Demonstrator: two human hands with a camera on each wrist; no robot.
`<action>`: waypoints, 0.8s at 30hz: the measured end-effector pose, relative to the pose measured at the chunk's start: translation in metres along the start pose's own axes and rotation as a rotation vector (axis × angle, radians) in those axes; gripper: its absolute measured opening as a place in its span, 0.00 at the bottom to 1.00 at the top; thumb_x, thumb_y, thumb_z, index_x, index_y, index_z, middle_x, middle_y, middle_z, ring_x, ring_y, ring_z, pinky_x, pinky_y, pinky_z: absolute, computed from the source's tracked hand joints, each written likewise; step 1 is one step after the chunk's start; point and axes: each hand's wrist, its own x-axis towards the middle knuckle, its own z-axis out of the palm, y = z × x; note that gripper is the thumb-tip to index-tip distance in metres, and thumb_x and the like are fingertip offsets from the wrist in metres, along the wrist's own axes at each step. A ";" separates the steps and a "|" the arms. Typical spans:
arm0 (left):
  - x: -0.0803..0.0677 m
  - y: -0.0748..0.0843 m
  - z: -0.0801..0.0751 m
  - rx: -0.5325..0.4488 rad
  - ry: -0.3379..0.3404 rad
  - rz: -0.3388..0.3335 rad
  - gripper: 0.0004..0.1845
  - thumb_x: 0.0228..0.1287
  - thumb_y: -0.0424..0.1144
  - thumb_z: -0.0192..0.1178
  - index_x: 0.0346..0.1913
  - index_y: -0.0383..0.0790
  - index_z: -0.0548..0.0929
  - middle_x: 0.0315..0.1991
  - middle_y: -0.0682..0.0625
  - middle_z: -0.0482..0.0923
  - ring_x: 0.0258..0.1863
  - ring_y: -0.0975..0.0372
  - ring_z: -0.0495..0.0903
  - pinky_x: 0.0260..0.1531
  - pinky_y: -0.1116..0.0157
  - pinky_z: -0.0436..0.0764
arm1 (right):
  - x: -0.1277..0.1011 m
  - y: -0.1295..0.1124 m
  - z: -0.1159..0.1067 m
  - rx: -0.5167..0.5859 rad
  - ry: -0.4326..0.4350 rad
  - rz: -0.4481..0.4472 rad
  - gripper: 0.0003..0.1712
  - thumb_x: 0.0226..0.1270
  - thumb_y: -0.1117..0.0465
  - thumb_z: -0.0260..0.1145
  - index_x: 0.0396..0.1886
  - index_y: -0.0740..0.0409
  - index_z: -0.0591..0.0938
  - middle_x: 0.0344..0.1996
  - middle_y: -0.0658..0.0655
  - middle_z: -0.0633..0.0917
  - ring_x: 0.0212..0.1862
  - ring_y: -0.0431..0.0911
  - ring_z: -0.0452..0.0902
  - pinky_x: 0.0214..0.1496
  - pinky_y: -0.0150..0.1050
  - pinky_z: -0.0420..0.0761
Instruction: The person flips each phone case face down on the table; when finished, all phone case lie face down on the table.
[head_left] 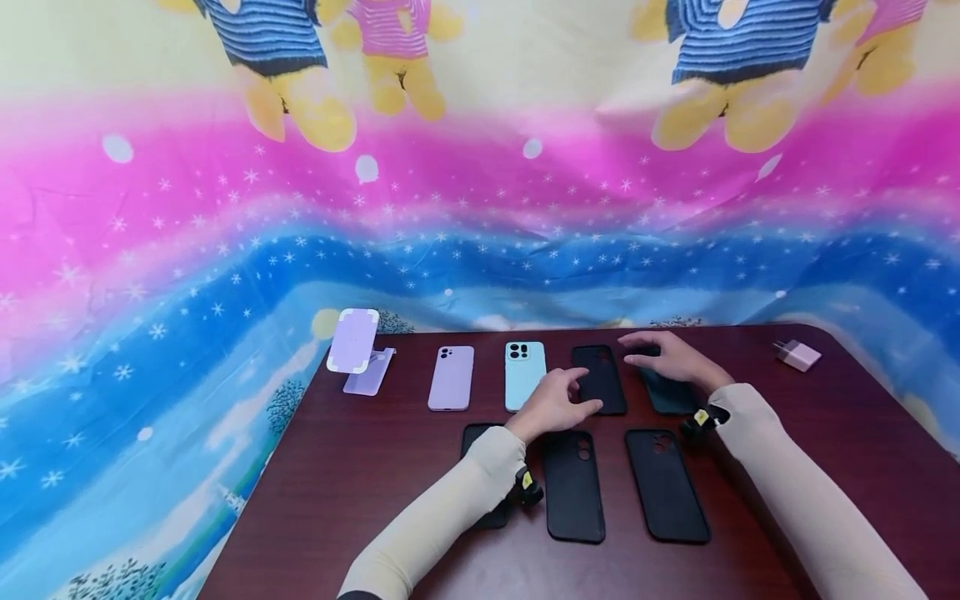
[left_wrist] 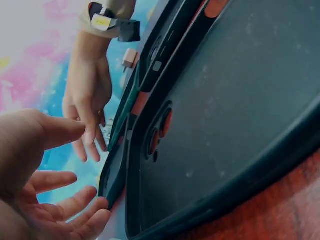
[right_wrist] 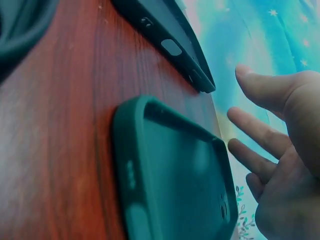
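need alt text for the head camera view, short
Two hands in beige sleeves hover open over phone cases on a dark wooden table: the left hand at a black case, the right hand over a dark green case. Lilac and light blue cases lie to the left.

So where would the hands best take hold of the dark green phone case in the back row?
The dark green case lies flat on the table under the right hand. Probably best pinched across its two long side walls, coming from above: the raised rim gives fingers an edge. The black case lies close on its left, so the right side looks freer.
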 end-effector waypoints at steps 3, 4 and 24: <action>-0.001 0.001 0.003 0.048 -0.045 -0.042 0.37 0.69 0.54 0.66 0.76 0.47 0.70 0.60 0.44 0.74 0.50 0.60 0.75 0.50 0.64 0.78 | 0.009 -0.003 0.002 -0.012 -0.012 -0.032 0.26 0.80 0.55 0.61 0.71 0.59 0.76 0.69 0.68 0.77 0.70 0.67 0.71 0.68 0.68 0.70; -0.001 0.001 0.004 0.072 -0.055 -0.049 0.37 0.68 0.54 0.67 0.76 0.47 0.70 0.61 0.44 0.73 0.50 0.60 0.74 0.50 0.64 0.77 | 0.012 -0.004 0.003 -0.020 -0.019 -0.042 0.25 0.81 0.58 0.59 0.72 0.59 0.75 0.70 0.69 0.76 0.71 0.67 0.70 0.68 0.68 0.70; 0.010 0.007 0.019 0.340 -0.036 -0.063 0.04 0.68 0.45 0.70 0.39 0.51 0.89 0.46 0.54 0.79 0.51 0.62 0.73 0.54 0.68 0.75 | 0.033 -0.004 0.017 -0.121 -0.087 0.044 0.23 0.77 0.67 0.60 0.68 0.50 0.81 0.70 0.70 0.75 0.73 0.69 0.66 0.67 0.68 0.71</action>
